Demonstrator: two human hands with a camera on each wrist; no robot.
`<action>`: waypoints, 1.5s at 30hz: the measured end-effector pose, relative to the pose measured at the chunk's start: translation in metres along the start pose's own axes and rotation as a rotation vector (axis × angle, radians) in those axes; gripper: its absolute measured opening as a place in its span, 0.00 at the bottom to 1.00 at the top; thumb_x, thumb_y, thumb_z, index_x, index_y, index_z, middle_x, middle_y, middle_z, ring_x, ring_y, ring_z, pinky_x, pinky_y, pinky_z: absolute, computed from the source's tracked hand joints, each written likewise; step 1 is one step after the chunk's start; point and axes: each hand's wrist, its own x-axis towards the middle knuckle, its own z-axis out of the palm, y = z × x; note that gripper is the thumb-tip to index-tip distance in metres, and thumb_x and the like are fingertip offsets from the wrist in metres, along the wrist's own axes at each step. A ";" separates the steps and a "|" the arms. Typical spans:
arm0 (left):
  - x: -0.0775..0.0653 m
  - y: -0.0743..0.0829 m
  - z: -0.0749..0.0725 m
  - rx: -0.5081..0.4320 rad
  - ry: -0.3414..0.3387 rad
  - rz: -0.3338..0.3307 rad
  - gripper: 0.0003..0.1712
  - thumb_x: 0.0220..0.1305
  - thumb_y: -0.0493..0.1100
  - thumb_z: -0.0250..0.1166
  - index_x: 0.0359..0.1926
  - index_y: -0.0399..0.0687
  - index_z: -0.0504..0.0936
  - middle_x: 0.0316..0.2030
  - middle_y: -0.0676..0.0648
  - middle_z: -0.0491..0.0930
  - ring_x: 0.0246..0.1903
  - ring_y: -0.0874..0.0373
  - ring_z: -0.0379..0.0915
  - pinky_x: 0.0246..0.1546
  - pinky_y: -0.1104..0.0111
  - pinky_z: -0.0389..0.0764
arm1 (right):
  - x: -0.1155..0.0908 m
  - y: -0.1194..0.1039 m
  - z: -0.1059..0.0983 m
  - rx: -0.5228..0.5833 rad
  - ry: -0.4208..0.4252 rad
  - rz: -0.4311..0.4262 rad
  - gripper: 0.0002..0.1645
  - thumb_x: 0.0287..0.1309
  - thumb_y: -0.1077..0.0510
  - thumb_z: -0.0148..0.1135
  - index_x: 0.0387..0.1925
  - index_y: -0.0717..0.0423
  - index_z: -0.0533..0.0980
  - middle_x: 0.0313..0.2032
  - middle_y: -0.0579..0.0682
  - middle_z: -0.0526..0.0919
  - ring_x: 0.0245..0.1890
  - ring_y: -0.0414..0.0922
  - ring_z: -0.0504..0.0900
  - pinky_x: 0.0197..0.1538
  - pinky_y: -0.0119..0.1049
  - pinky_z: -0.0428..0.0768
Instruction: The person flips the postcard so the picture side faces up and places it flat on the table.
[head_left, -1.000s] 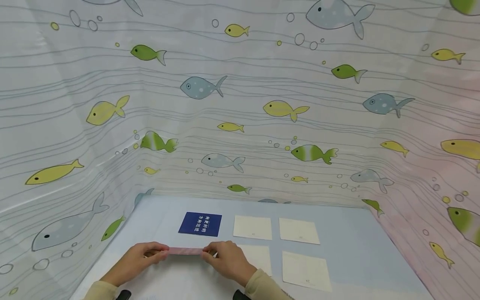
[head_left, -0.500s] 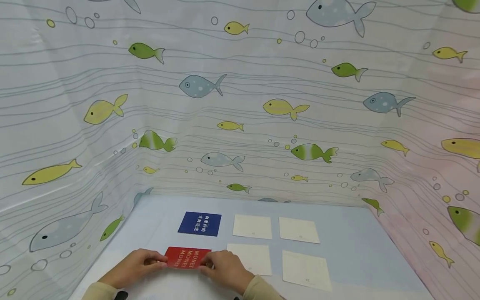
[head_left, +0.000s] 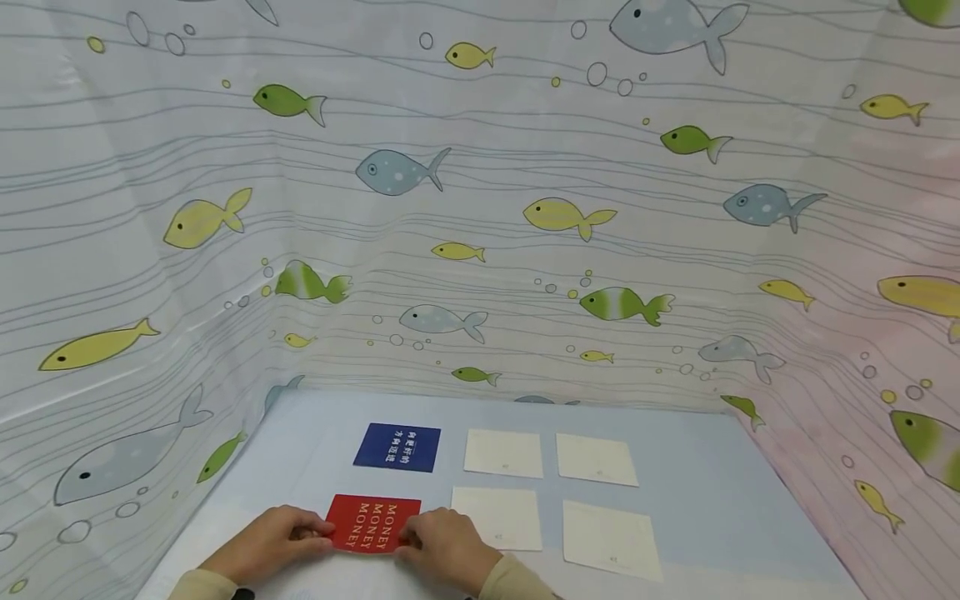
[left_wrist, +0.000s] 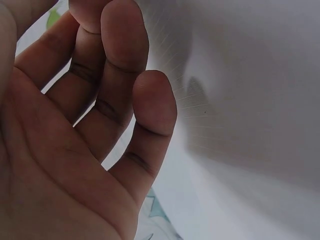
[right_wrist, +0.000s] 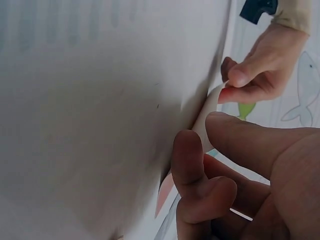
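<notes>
Pinching opposite edges between thumb and curled fingers, the left hand [head_left: 279,540] and right hand [head_left: 447,543] hold a thin red rectangular paper card [head_left: 365,523] directly between them, seemingly longer left to right, nearer than a dark-blue rectangular card [head_left: 397,447].

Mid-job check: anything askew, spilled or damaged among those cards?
I see no spill or damage. The nearer right cream card looks slightly turned and sits lower in the head view than its left neighbour, so that row looks uneven.
</notes>
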 end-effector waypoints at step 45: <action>0.009 0.013 0.006 0.012 0.074 -0.117 0.22 0.59 0.54 0.74 0.47 0.43 0.88 0.32 0.55 0.81 0.34 0.56 0.71 0.37 0.62 0.75 | 0.008 0.004 -0.003 -0.018 0.039 -0.032 0.10 0.59 0.47 0.72 0.39 0.46 0.86 0.24 0.35 0.80 0.23 0.32 0.71 0.31 0.31 0.72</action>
